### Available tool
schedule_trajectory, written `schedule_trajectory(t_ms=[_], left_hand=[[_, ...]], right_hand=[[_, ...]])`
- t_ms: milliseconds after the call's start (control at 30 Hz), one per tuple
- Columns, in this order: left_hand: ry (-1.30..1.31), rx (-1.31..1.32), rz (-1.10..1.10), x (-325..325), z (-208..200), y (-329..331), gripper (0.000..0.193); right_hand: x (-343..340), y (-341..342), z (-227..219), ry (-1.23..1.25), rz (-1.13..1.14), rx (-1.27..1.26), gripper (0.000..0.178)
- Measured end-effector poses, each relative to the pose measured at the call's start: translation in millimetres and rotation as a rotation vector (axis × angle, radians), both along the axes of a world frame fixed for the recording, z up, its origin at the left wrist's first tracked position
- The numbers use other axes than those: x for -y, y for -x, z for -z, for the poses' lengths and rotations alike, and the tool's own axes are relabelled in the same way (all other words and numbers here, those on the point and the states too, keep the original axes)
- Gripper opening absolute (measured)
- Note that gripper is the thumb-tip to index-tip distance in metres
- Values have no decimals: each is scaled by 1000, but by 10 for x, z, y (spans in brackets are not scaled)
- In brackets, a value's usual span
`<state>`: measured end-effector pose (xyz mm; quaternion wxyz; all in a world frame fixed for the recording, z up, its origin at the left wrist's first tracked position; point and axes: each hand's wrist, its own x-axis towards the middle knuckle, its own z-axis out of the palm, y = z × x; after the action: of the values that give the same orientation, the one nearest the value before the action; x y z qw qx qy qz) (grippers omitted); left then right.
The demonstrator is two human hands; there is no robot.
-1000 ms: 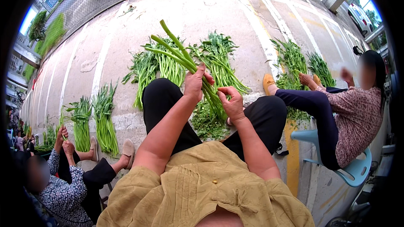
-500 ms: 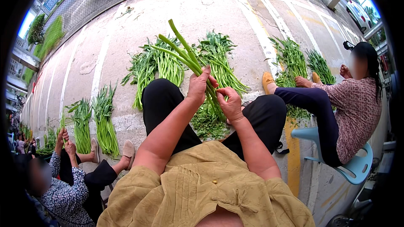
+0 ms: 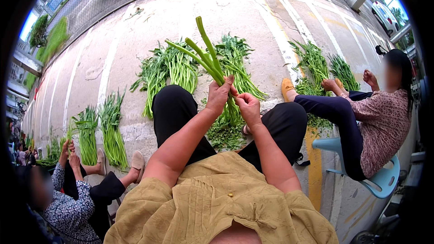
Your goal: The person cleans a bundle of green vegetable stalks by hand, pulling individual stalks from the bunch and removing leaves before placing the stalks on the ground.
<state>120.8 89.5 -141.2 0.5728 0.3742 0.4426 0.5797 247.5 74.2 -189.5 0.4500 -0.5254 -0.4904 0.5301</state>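
Note:
My left hand (image 3: 219, 96) is wrapped round a small bunch of water spinach (image 3: 209, 61). Its thick pale-green stems fan up and away from my fist, and the leafy end hangs down between my knees. Beside it, my right hand (image 3: 248, 109) is pinched, thumb and finger together against the right side of the bunch; what lies between the fingertips is too small to make out. Beneath both hands is a pile of loose, torn leaves (image 3: 221, 136) on the ground, partly covered by the hanging bunch.
Ahead lie water spinach bundles (image 3: 181, 70), with another bundle (image 3: 235, 63) to their right. A co-worker (image 3: 384, 122) sits at right on a blue stool (image 3: 384, 178), near more greens (image 3: 312, 61). Another person (image 3: 72, 203) sits at left by several bundles (image 3: 113, 131).
The held bunch has swung slightly right and more upright, with both hands shifting a little. My right fingers have closed into a tighter pinch. The right co-worker's hands have moved.

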Motion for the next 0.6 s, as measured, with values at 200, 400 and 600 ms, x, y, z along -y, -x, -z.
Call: schedule_trajectory(t_ms=[200, 400, 600], left_hand=[[-18, 29, -47, 10, 7, -49, 32], [-12, 237, -204, -111, -219, 291, 30], [193, 269, -205, -118, -86, 348, 32]], right_hand=[[-41, -23, 20, 131, 117, -153, 7], [-186, -251, 380, -62, 373, -57, 12], [-49, -94, 125, -66, 93, -76, 9]])
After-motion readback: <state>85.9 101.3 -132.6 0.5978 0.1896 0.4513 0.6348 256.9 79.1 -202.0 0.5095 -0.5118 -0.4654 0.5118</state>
